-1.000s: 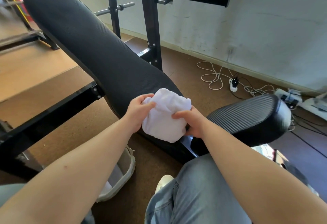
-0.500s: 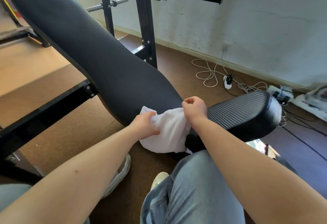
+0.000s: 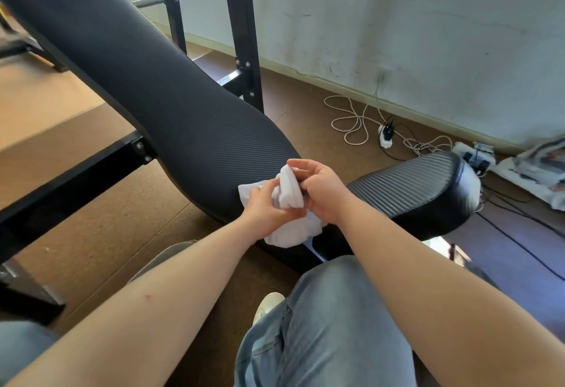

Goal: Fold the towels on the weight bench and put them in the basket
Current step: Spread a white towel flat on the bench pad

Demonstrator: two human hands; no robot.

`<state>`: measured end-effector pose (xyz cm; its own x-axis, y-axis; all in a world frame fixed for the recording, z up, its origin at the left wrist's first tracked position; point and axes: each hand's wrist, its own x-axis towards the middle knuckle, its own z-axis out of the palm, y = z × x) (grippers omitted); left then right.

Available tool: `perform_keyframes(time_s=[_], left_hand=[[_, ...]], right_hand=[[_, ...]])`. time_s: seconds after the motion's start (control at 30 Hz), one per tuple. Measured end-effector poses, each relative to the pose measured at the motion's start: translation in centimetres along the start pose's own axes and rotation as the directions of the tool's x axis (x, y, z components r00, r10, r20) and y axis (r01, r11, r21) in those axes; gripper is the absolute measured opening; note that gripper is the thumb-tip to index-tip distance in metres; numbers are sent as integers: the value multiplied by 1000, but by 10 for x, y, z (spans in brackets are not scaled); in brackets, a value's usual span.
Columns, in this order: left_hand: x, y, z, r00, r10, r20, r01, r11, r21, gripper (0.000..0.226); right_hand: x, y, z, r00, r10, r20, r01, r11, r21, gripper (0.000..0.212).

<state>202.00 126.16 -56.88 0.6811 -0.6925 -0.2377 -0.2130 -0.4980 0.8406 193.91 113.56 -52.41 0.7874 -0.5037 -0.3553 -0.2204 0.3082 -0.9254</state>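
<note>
A small white towel (image 3: 289,194) is bunched between both hands at the lower end of the black weight bench backrest (image 3: 146,87). My left hand (image 3: 267,206) grips its lower left part, and a corner pokes out to the left of the fingers. My right hand (image 3: 321,191) pinches the upper fold from the right. The towel's bottom hangs over the gap between the backrest and the black seat pad (image 3: 422,185). No basket is in view.
The bench's black upright posts (image 3: 244,35) and frame bar (image 3: 70,179) stand behind and left. White cables (image 3: 354,124) and power strips (image 3: 474,154) lie on the brown floor by the wall. My jeans-clad knee (image 3: 324,325) and a shoe (image 3: 269,307) are below.
My right hand has come in from the towel's right corner to meet the left hand. The towel went from spread to bunched into a narrow fold between both hands.
</note>
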Motion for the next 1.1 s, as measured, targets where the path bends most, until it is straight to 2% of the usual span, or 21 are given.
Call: perform_keyframes(time_s=[0.07, 0.13, 0.2, 0.27, 0.3, 0.37, 0.43, 0.47, 0.5, 0.57, 0.63, 0.7, 0.73, 0.8, 0.83, 0.9, 0.93, 0.97, 1.1], left_hand=[[-4, 4, 4, 999, 1, -32, 0, 1000, 22, 32], [-5, 5, 7, 997, -33, -71, 31, 999, -35, 4], [-7, 7, 10, 994, -60, -94, 48, 990, -133, 15], [-5, 8, 9, 989, -90, -117, 55, 962, -269, 22], [-5, 8, 7, 987, -94, -133, 42, 937, -348, 24], [-6, 7, -1, 985, -84, -150, -7, 851, -525, 25], [-6, 6, -9, 989, -38, -146, -68, 752, -655, 21], [-7, 6, -14, 991, -10, -131, -82, 735, -673, 19], [-7, 8, -19, 995, 13, -100, -75, 756, -650, 23], [-3, 7, -28, 1000, 14, 23, 0, 853, -522, 61], [1, 9, -38, 991, -95, 95, 123, 929, -350, 96], [2, 14, -44, 985, -166, 37, 170, 967, -188, 111], [4, 14, -44, 989, -150, 0, 149, 982, -117, 114], [5, 15, -42, 997, -56, -53, 55, 998, -17, 106], [5, 15, -39, 997, -10, -82, 11, 1000, 11, 95], [9, 11, -36, 985, 21, -168, -24, 1000, -16, 52], [10, 10, -35, 977, -17, -213, 0, 997, -82, 29], [12, 8, -34, 967, -74, -242, 34, 986, -166, 16], [15, 3, -33, 928, -302, -217, 148, 835, -529, 18]], right_hand=[[4, 4, -5, 994, 43, -103, -55, 991, -123, 35], [7, 7, -12, 975, 40, -220, -115, 933, -341, 30], [4, 8, -15, 957, 10, -289, -166, 837, -522, 33], [4, 8, -15, 948, -25, -317, -199, 732, -651, 60], [6, 8, -14, 943, -10, -333, -226, 717, -659, 77], [8, 5, -10, 922, 144, -361, -318, 812, -489, 101], [10, 0, -6, 891, 340, -301, -422, 866, -269, 106], [11, 1, -5, 896, 380, -228, -427, 879, -214, 100], [15, 4, -5, 918, 364, -160, -391, 900, -196, 91], [18, 10, -4, 961, 245, -127, -270, 925, -267, 72], [19, 14, -4, 979, 122, -161, -179, 893, -412, 68], [18, 17, -4, 989, -26, -147, -63, 822, -566, 61], [18, 19, -3, 988, -99, -116, 3, 773, -634, 63], [17, 23, 0, 978, -205, -28, 128, 706, -697, 80], [16, 25, 1, 970, -244, 21, 184, 673, -716, 89], [15, 26, 2, 957, -279, 75, 238, 610, -756, 97], [15, 27, 0, 956, -283, 73, 235, 595, -769, 93], [14, 28, -2, 957, -284, 57, 223, 598, -770, 84], [14, 30, -8, 957, -283, -57, 151, 662, -734, 47]])
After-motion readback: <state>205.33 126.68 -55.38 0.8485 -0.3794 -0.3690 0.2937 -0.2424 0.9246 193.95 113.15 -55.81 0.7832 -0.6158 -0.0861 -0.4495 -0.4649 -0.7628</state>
